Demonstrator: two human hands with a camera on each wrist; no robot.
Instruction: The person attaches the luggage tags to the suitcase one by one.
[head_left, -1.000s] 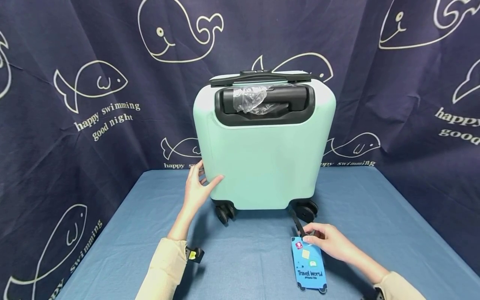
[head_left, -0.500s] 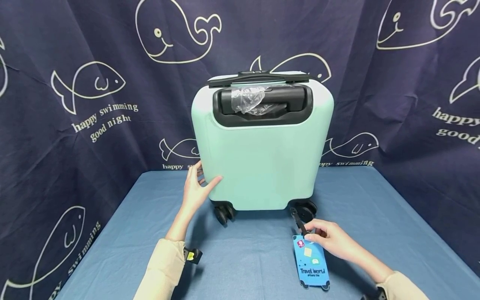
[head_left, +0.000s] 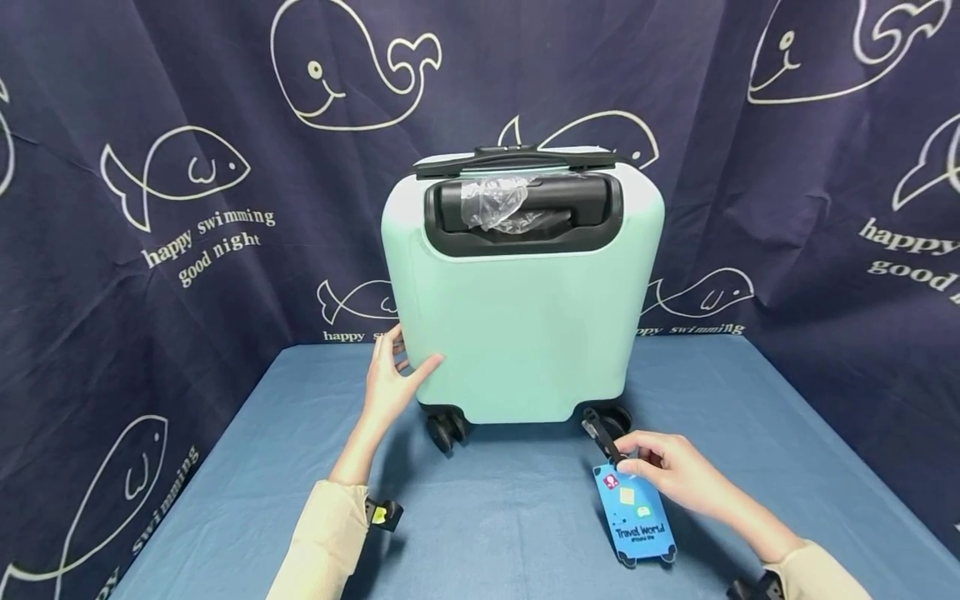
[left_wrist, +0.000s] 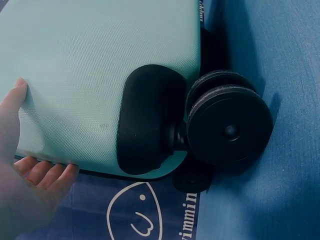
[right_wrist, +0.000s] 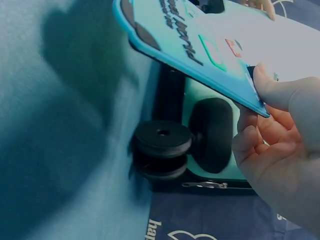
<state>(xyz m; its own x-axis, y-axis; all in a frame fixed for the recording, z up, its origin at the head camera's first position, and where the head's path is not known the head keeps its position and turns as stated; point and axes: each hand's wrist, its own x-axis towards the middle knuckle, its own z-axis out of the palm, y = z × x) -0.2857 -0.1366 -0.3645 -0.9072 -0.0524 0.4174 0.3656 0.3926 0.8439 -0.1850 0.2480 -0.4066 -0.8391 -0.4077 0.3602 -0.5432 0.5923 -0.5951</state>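
A mint-green suitcase (head_left: 517,333) stands upright on its black wheels, a black telescopic handle (head_left: 555,200) recessed near its top with clear plastic film around it. My left hand (head_left: 386,387) holds its lower left side, thumb on the near face and fingers round the side; the left wrist view shows those fingers (left_wrist: 62,180) at the shell's edge beside a double wheel (left_wrist: 230,125). My right hand (head_left: 675,471) pinches a blue luggage tag (head_left: 636,521) near its top, where a black strap (head_left: 602,433) runs up in front of the right wheel. Its lettering reads "Travel World".
Blue cloth (head_left: 510,517) covers the table. A dark blue curtain (head_left: 225,100) with whale and fish drawings hangs behind and at both sides. A black carry handle (head_left: 517,158) crosses the suitcase's top. A wrist camera (head_left: 386,514) sits at my left cuff.
My right hand has shifted slightly right and up with the luggage tag, whose lower end has swung right. My left hand has kept its place on the suitcase.
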